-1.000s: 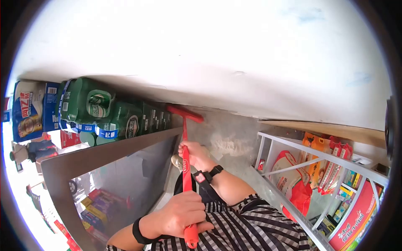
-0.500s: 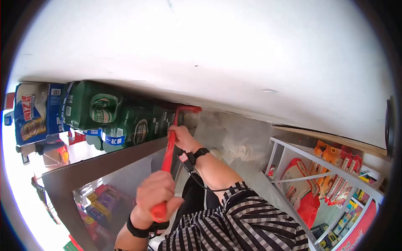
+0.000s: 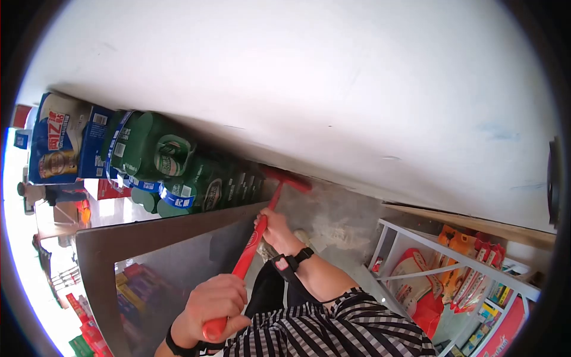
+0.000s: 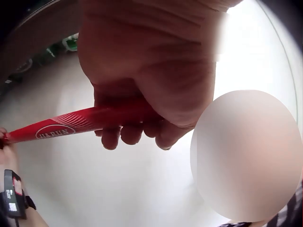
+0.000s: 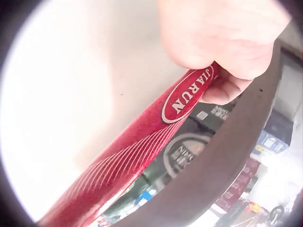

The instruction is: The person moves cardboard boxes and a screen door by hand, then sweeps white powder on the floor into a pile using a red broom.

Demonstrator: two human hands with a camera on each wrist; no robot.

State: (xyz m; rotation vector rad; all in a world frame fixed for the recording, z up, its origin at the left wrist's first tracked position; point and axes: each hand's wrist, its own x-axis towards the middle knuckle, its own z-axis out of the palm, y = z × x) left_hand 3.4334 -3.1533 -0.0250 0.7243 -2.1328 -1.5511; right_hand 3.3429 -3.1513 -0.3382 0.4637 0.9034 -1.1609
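A long red handle (image 3: 248,250) with a red crossbar head (image 3: 295,182) slants across the head view, its head low beside the white wall. My left hand (image 3: 215,304) grips the handle near its end, and in the left wrist view the fingers of that hand (image 4: 142,71) wrap round the red handle (image 4: 85,120). Farther down, my right hand (image 3: 273,228) holds the handle closer to the head. In the right wrist view the right hand (image 5: 222,42) curls round the handle (image 5: 137,142) just above its oval label.
Green bottle packs (image 3: 166,160) and a blue carton (image 3: 62,140) stand at the left along the wall (image 3: 309,77), behind a brown-framed glass counter (image 3: 166,235). A grey metal rack (image 3: 452,254) with red and orange bags is at the right. Between them lies grey floor (image 3: 333,214).
From half a second ago, the red head has moved right and away from the bottle packs. Both hands keep their grip; the right hand has shifted right and lower in the picture.
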